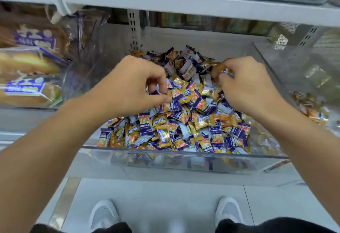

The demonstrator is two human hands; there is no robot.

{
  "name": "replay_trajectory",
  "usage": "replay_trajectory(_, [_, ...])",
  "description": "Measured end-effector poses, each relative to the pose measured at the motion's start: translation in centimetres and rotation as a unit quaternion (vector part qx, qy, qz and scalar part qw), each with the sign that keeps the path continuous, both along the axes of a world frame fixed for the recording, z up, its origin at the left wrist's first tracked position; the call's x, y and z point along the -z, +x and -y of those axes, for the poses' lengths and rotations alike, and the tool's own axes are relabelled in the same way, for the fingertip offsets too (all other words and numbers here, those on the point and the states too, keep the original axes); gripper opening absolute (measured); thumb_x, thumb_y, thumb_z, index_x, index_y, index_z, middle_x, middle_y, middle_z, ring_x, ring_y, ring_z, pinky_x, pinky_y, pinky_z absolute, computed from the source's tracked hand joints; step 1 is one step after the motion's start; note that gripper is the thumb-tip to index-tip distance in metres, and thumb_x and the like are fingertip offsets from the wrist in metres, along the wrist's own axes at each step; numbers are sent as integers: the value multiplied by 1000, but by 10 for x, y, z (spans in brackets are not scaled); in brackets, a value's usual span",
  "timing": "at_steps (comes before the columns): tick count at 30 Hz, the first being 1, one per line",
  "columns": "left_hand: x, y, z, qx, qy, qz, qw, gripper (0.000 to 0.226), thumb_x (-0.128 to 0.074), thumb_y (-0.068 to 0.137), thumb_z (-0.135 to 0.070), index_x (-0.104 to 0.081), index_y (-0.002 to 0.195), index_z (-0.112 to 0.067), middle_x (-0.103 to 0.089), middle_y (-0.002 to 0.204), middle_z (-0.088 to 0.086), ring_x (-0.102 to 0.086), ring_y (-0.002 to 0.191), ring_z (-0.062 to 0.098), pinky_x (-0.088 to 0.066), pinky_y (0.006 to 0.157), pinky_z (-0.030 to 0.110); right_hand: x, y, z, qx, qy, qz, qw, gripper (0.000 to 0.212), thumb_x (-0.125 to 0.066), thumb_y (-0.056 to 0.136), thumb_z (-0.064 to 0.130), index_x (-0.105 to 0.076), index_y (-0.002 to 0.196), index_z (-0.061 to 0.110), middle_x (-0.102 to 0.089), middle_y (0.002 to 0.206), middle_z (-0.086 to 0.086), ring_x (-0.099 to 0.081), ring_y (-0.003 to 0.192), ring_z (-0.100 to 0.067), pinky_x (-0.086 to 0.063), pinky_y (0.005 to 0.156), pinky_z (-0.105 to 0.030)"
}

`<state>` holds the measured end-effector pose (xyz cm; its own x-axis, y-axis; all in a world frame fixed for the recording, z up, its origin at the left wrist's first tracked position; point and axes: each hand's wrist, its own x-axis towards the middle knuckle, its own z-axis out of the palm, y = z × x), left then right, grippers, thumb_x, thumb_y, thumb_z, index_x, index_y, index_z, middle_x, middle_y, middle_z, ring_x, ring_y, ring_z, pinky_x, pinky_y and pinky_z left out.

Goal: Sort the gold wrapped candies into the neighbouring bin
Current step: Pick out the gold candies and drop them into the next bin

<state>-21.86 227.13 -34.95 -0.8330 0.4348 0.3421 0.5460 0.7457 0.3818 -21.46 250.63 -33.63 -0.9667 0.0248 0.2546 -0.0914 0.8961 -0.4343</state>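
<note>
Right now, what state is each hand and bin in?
Left hand: fingers curled, pinching wrappers in the pile.
Right hand: grip closed on gold wrapped candies.
Centre bin: heaped with mixed candies.
Right bin: a few gold candies inside.

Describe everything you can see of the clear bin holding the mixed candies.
The clear bin looks like transparent acrylic, open-topped, with a straight front wall facing the person and a see-through side wall on the right. It sits on a shop shelf under another shelf. Wrapped candies in gold, purple and silver heap inside. The left hand and right hand both reach into the pile, each pinching a candy.
</note>
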Motion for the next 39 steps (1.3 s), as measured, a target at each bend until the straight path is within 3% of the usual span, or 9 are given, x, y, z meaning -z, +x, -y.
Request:
replay_trajectory(6, [4,8,-7,110,-148,238,953,37,-92,57,-46,-73,86,-32,-61,64,-1,-49,48,5,-37,50,14,-15,21,7,-179,8,140,974,13,-63,88,23,-70,79,22,-54,42,17,-47,36,-3,-33,39,-11])
replay_trajectory(11, [20,-2,-16,118,-201,255,938,31,-93,61,-36,-69,81,-34,-59,66,1,-52,54,9,-40,53,21,3,24,0,-234,204,205,928,36,-89,62,52,-68,87,37,-61,88,18,-55,77,3,-54,72,-31])
replay_trajectory(18, [17,-5,-15,135,-105,267,949,24,-83,76,-36,-66,67,-22,-61,65,-7,-53,57,8,-41,56,17,11,22,-2,-230,226,183,929,30,-83,72,49,-69,88,28,-59,76,15,-58,72,-7,-49,65,-28])
replay_trajectory(22, [7,2,-16,129,120,372,912,32,-71,83,-3,-53,57,-7,-72,102,6,-72,93,16,-59,76,33,-7,20,-12,-108,-106,198,968,24,-66,85,26,-70,65,13,-65,62,3,-58,54,-16,-47,55,-26])
replay_trajectory(24, [5,5,-21,110,229,416,873,45,-57,85,13,-46,50,-14,-73,111,5,-72,102,19,-61,76,33,-12,24,-12,-39,-315,266,910,19,-57,82,15,-68,67,12,-66,65,-5,-59,56,-18,-49,50,-28])
replay_trajectory(27, [6,5,-29,89,301,441,841,42,-48,73,14,-41,48,-19,-73,88,13,-74,88,28,-59,52,27,-7,29,-9,-37,-413,370,832,16,-52,83,14,-63,72,12,-61,66,-6,-54,53,-18,-43,43,-23])
replay_trajectory(29, [8,3,-29,63,315,448,835,40,-43,70,15,-38,50,-20,-64,69,11,-68,70,27,-49,39,25,-1,28,-5,-30,-339,378,861,28,-63,87,32,-62,66,14,-51,57,-1,-43,44,-13,-31,39,-20])
replay_trajectory(33, [9,0,-29,-2,306,422,853,25,-49,55,-1,-35,52,-22,-46,54,4,-44,47,23,-33,33,21,21,34,11,-51,87,262,960,67,-75,65,71,-69,69,4,-56,50,-8,-53,48,-17,-47,51,-31])
replay_trajectory(39, [15,-5,-32,-76,270,363,888,36,-61,94,-10,-35,71,-20,-35,50,-3,-28,39,13,-24,34,20,20,31,13,-73,62,284,954,40,-73,80,40,-67,73,1,-48,46,0,-47,46,-19,-43,47,-27])
